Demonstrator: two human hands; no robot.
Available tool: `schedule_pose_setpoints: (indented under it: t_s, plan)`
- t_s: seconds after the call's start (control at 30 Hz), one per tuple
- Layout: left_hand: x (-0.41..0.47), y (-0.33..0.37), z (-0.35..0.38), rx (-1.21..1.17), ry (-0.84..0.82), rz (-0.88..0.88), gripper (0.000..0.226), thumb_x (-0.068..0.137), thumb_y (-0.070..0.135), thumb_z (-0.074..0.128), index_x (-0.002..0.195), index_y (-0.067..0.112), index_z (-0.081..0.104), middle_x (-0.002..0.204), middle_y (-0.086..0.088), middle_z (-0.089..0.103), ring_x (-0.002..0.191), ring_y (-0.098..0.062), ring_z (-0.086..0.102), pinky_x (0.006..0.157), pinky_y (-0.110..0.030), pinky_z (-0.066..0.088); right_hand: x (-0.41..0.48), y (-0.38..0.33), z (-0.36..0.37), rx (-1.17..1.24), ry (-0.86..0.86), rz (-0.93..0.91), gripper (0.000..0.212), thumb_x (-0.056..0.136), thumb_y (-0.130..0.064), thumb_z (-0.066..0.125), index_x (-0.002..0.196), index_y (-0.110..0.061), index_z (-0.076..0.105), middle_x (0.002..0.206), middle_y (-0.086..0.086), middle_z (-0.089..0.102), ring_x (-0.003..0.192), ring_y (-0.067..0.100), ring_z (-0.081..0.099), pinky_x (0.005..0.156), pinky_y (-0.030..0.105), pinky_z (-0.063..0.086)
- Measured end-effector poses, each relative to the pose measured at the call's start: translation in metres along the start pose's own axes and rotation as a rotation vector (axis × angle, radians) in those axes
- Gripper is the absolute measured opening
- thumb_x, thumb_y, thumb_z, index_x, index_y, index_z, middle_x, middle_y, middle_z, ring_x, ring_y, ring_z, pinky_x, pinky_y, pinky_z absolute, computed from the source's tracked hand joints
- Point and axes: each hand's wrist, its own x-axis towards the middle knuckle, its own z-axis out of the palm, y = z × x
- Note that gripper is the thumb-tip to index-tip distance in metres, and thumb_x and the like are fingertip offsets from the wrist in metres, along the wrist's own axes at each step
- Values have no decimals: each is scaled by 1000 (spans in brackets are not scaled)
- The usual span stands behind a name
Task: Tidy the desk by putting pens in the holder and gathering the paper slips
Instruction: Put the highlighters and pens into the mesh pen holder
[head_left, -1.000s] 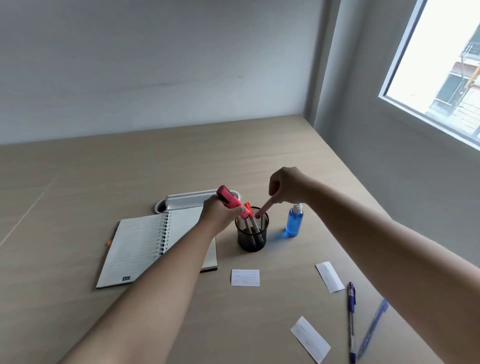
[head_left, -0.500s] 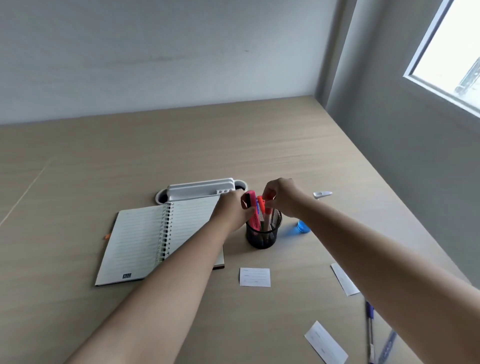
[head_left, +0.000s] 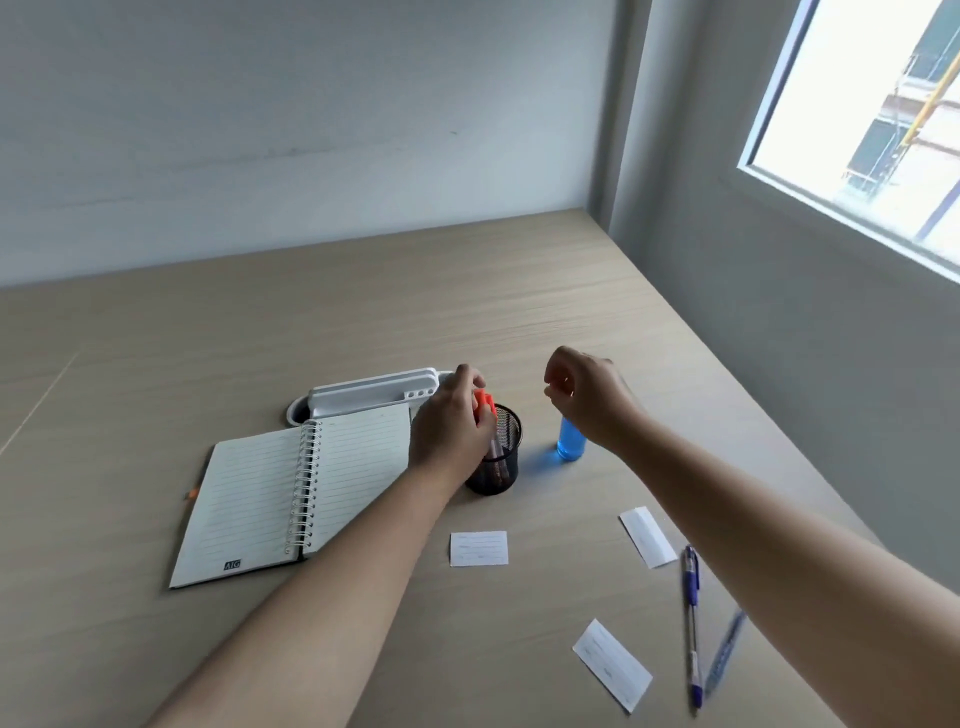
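Head view shows your left hand (head_left: 451, 427) gripping an orange marker (head_left: 484, 401) that stands in the black mesh holder (head_left: 500, 457), near the middle of the desk (head_left: 519, 312). Your right hand (head_left: 584, 397) hovers to its right, fingers loosely curled around nothing, above a blue bottle (head_left: 570, 448). By the look of it you are partway: two blue pens (head_left: 692, 623) lie on the desk at the near right, and three paper slips (head_left: 478, 548) remain scattered nearby, ungathered. An open notebook (head_left: 291, 499) sits left.
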Motion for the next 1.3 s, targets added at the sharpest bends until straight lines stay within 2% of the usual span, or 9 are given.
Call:
schedule_pose_setpoints:
  t_s: [0.1, 0.23, 0.43, 0.6, 0.8, 0.97, 1.1, 1.2, 1.3]
  plan:
    - [-17, 35, 12, 6, -35, 99, 14, 81, 16, 56, 95, 13, 55, 82, -8, 67, 76, -28, 62, 64, -34, 51, -28, 22, -33, 7, 77, 50, 6, 78, -10, 62, 76, -12, 57, 66, 0, 58, 58, 16, 46, 51, 26, 31]
    - [-53, 91, 52, 58, -317, 192, 12, 82, 28, 55, 87, 17, 56, 79, -10, 70, 76, -34, 64, 62, -31, 46, -89, 84, -76, -28, 170, 304, 10, 79, -16, 63, 72, -17, 56, 66, -2, 55, 59, 13, 47, 49, 18, 32]
    - [-100, 129, 120, 186, -765, 102, 30, 82, 41, 51, 90, 14, 61, 99, -10, 67, 92, -32, 63, 73, -34, 50, -173, 157, -58, -214, -127, 702, 34, 84, -37, 58, 65, -9, 58, 69, 11, 62, 69, 26, 54, 59, 26, 37]
    - [-128, 134, 159, 229, -922, 40, 38, 85, 49, 53, 87, 13, 62, 103, -11, 68, 99, -31, 62, 76, -34, 49, -209, 177, -29, -241, -194, 873, 52, 78, -48, 64, 48, -14, 39, 51, 2, 41, 63, 27, 50, 53, 25, 34]
    - [-137, 138, 175, 221, -877, -29, 26, 85, 36, 55, 75, 12, 54, 97, -14, 67, 89, -34, 63, 65, -31, 43, -209, 182, -26, -159, -172, 941, 43, 75, -35, 68, 51, -14, 39, 59, 6, 46, 66, 27, 52, 60, 26, 38]
    - [-127, 138, 164, 75, -861, -149, 38, 82, 28, 58, 51, 15, 39, 72, -10, 55, 82, -32, 62, 60, -27, 37, -209, 180, -40, -7, -106, 950, 30, 76, -30, 64, 59, -10, 49, 60, 9, 52, 60, 24, 49, 54, 27, 36]
    - [-89, 138, 125, -149, -669, -240, 29, 78, 28, 57, 54, 17, 48, 63, -4, 58, 63, -25, 56, 59, -28, 42, -179, 152, -66, 158, 49, 759, 23, 76, -25, 63, 59, -11, 54, 61, 11, 54, 56, 20, 46, 56, 27, 37]
    - [-48, 132, 82, -184, -471, -222, 28, 79, 27, 58, 56, 14, 52, 58, -3, 58, 65, -26, 60, 59, -28, 41, -139, 113, -77, 193, 118, 562, 22, 76, -21, 62, 58, -9, 56, 60, 10, 58, 56, 21, 48, 52, 26, 37]
    - [-8, 115, 35, -167, -275, -180, 24, 81, 29, 60, 66, 10, 61, 64, -6, 63, 68, -29, 64, 61, -31, 45, -94, 66, -78, 196, 175, 352, 29, 76, -22, 63, 52, -17, 47, 49, -2, 46, 48, 14, 37, 47, 25, 30]
